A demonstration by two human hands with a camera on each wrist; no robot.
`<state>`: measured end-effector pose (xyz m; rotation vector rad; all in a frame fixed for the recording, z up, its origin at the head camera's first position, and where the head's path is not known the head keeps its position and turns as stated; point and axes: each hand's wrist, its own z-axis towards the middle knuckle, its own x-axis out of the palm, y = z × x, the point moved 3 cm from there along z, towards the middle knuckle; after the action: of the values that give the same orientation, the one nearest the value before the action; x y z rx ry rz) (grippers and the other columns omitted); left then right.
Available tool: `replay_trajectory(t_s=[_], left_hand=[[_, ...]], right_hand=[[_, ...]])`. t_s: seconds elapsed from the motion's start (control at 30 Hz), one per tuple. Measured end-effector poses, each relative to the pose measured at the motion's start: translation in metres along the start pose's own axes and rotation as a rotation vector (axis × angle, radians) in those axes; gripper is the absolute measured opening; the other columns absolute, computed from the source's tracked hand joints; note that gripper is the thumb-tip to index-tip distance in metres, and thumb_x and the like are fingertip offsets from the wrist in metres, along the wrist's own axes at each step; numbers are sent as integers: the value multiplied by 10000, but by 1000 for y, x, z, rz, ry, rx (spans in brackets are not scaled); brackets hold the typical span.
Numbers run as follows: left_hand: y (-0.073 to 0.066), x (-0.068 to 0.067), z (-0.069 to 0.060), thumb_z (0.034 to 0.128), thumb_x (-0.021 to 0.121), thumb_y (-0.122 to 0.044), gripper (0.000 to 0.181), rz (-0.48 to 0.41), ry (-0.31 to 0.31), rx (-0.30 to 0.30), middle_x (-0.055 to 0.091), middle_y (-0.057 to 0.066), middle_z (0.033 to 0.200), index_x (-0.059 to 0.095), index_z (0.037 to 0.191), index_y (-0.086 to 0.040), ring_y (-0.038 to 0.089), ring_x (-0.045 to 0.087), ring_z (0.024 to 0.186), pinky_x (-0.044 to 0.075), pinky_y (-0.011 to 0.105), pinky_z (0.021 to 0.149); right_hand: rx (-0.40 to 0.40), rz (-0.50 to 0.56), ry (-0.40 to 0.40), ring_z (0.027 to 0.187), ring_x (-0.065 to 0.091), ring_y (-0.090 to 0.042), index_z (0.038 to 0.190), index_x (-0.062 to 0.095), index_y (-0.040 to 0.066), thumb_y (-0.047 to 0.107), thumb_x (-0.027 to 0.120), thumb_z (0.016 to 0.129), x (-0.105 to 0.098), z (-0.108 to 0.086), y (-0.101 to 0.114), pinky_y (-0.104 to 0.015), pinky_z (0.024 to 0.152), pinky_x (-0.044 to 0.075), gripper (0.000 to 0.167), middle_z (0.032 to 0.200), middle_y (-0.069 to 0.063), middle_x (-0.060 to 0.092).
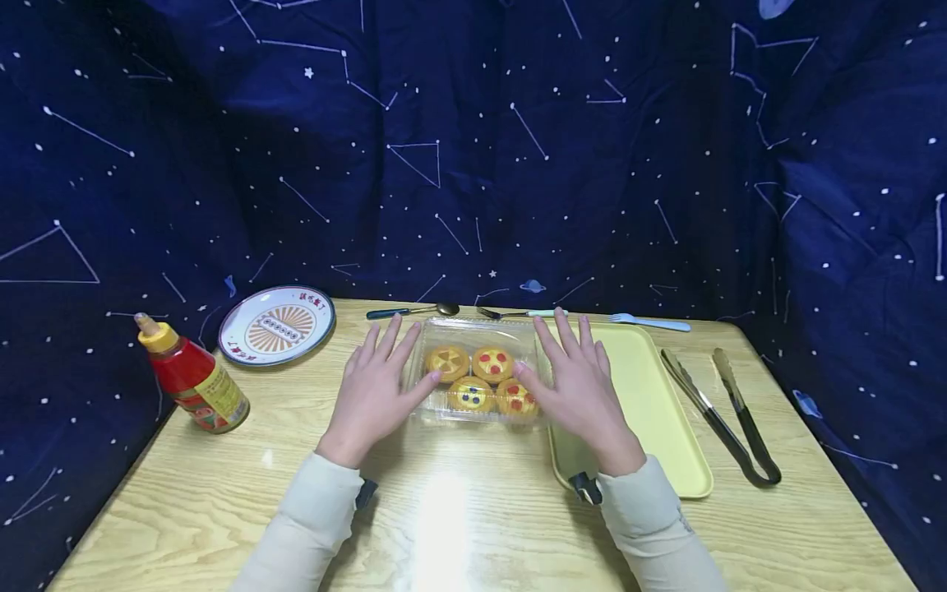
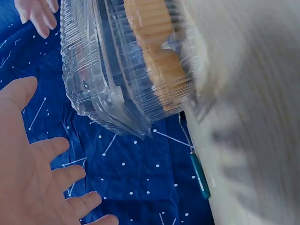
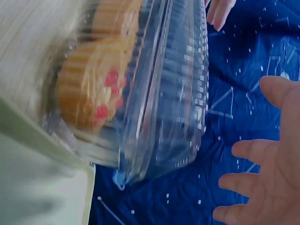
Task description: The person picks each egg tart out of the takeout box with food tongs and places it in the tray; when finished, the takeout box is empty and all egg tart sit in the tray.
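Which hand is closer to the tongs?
Right. The right hand is left of the tongs, by the right end of the box; the left hand is farther left, by the box's left end.

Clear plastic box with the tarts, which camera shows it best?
The head view: it shows nearly the whole clear plastic box, with all four tarts inside. The left wrist view shows it from the side, cut off at the top. The right wrist view also cuts it off, with a red-spotted tart visible.

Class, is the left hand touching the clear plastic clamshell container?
Apart: the left wrist view shows starry blue cloth between the left hand and the clear plastic clamshell container.
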<state>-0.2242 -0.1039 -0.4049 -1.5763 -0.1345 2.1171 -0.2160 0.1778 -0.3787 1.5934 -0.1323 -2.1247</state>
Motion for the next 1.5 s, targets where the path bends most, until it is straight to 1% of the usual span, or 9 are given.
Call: replay_trajectory(t_s=[0.2, 0.37, 0.6, 0.73, 0.97, 1.1, 1.17, 1.33, 1.5], left_hand=[[7, 0, -5, 921, 441, -712, 806, -124, -1, -36, 232, 87, 1610, 316, 1550, -223, 384, 262, 1431, 309, 647, 1060], [15, 0, -9, 960, 490, -614, 771, -268, -25, -65, 337, 131, 1549, 339, 1524, -112, 365, 347, 1389, 321, 558, 1095], [26, 6, -15, 954, 491, -626, 765, -387, 37, -165, 381, 114, 1509, 332, 1517, -133, 326, 497, 1262, 432, 545, 987], [33, 11, -18, 957, 501, -614, 753, -453, 57, -212, 401, 113, 1488, 350, 1505, -120, 320, 523, 1237, 435, 541, 985], [38, 24, -20, 996, 536, -487, 652, -662, 79, -271, 464, 156, 1413, 384, 1466, -61, 318, 582, 1161, 514, 467, 910], [38, 30, -22, 1015, 542, -406, 607, -768, 98, -318, 507, 181, 1304, 379, 1457, -23, 335, 599, 1114, 554, 423, 841], [39, 32, -24, 1018, 535, -403, 604, -804, 111, -341, 510, 169, 1257, 381, 1454, -15, 335, 595, 1096, 554, 412, 842], [43, 36, -25, 1027, 517, -394, 566, -918, 140, -404, 496, 179, 1256, 405, 1445, -29, 342, 576, 1110, 546, 414, 864], [45, 38, -24, 1034, 506, -349, 506, -1013, 159, -421, 518, 212, 1274, 443, 1417, -24, 323, 583, 1078, 525, 414, 883]], right_hand=[[-108, 47, -51, 1493, 45, -314, 1537, 350, 170, 615, 504, 943, 6, 6, 15, -647, 1126, 138, 758, 1614, -77, 219], [-183, 128, -54, 1482, 130, -315, 1507, 400, 131, 581, 514, 955, 15, 10, 30, -604, 1142, 166, 722, 1582, -72, 303], [-225, 149, -50, 1468, 187, -334, 1495, 426, 157, 597, 546, 938, 22, 15, 47, -655, 1106, 208, 720, 1562, -63, 348], [-244, 160, -22, 1471, 185, -314, 1491, 431, 158, 579, 573, 932, 28, 19, 57, -676, 1080, 243, 715, 1568, -54, 338], [-289, 157, 10, 1472, 189, -276, 1464, 468, 155, 559, 601, 923, 41, 24, 74, -634, 1097, 256, 689, 1555, -67, 362], [-315, 163, 53, 1465, 211, -307, 1451, 483, 157, 554, 612, 918, 49, 25, 84, -637, 1087, 264, 677, 1556, -55, 361], [-329, 155, 73, 1461, 221, -315, 1442, 494, 148, 555, 616, 915, 53, 26, 88, -627, 1091, 266, 676, 1552, -57, 368], [-334, 97, 108, 1459, 230, -308, 1438, 503, 147, 579, 616, 902, 62, 28, 96, -573, 1116, 272, 698, 1540, -65, 388], [-314, 26, 125, 1450, 251, -320, 1443, 499, 170, 606, 645, 866, 70, 32, 97, -587, 1096, 302, 738, 1538, -55, 391]])
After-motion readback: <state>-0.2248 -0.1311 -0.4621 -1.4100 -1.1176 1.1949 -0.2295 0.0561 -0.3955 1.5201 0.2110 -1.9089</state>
